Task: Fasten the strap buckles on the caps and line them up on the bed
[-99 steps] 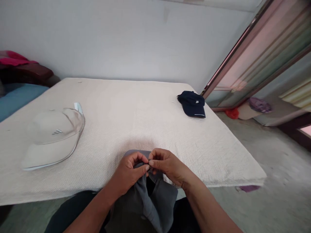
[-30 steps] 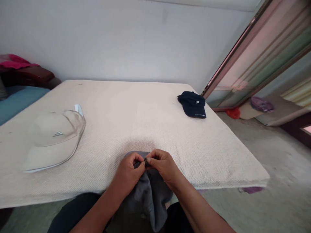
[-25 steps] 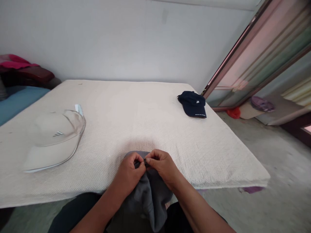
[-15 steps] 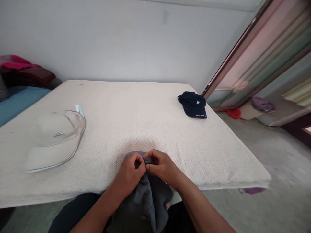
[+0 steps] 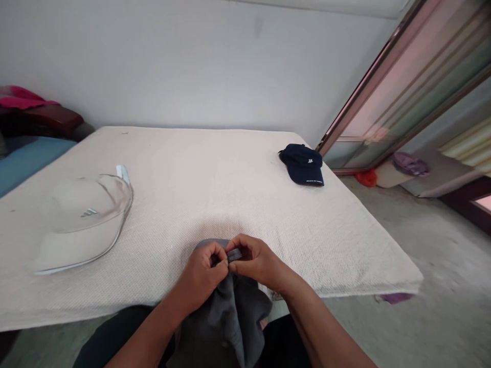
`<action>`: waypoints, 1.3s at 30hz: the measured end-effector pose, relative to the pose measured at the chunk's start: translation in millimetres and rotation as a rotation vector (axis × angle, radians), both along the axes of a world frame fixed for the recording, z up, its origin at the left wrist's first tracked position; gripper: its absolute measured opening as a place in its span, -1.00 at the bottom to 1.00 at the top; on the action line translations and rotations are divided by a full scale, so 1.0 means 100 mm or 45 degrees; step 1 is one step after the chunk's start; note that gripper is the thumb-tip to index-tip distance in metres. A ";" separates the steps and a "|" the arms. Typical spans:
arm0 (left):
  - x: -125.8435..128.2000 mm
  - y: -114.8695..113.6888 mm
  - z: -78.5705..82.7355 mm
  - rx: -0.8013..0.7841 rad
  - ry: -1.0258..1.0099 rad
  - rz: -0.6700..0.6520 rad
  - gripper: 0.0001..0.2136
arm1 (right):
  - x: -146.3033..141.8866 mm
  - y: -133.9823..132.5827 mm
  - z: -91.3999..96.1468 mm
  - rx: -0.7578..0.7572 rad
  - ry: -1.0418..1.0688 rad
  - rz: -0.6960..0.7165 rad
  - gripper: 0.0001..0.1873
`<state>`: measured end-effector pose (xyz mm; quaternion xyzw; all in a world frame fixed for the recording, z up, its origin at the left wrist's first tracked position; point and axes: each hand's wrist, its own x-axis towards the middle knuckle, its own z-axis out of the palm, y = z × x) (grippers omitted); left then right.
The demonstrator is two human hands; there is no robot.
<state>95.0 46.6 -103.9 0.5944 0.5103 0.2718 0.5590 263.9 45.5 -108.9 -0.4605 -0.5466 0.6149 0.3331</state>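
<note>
A grey cap point(image 5: 230, 319) hangs over the near edge of the bed point(image 5: 215, 179), crown toward my lap. My left hand point(image 5: 203, 273) and my right hand point(image 5: 259, 263) meet at its back. Both pinch the small dark strap and buckle point(image 5: 233, 254) there, fingertips almost touching. The fingers of each hand are curled tight. Most of the cap's brim is hidden beneath my hands.
A beige cap point(image 5: 82, 220) lies on the bed's left side and a navy cap point(image 5: 303, 163) near its far right corner. A blue cushion point(image 5: 26, 156) and red cloth point(image 5: 19, 97) sit at far left. Glass sliding doors point(image 5: 414, 87) stand to the right over a bare concrete floor point(image 5: 441, 286).
My fingers have worked along the grey cap's strap, and a short dark piece of it now shows between my thumbs. The view has shifted slightly; both caps on the bed stay put.
</note>
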 end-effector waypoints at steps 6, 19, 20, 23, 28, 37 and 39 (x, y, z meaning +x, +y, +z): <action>-0.01 0.00 -0.07 0.017 -0.008 -0.053 -0.94 | 0.03 0.01 -0.05 0.008 -0.049 0.026 -0.77; 0.01 0.02 -0.04 0.109 -0.082 -0.057 -0.92 | 0.05 0.02 0.00 0.047 -0.097 0.086 -0.73; 0.01 0.02 -0.03 0.118 -0.096 -0.060 -0.92 | 0.05 0.02 0.01 0.044 -0.110 0.085 -0.74; 0.01 0.01 -0.04 0.133 -0.091 -0.073 -0.91 | 0.05 0.02 0.04 0.023 -0.120 0.082 -0.78; 0.00 0.02 -0.03 0.172 -0.039 -0.089 -0.92 | 0.03 0.03 0.03 -0.032 -0.029 0.050 -0.78; -0.06 0.03 0.00 0.104 -0.071 -0.048 -0.90 | 0.04 0.06 -0.02 -0.132 0.136 -0.027 -0.75; -0.06 0.03 0.00 0.049 -0.103 -0.017 -0.89 | 0.04 0.05 -0.01 -0.141 0.166 -0.023 -0.74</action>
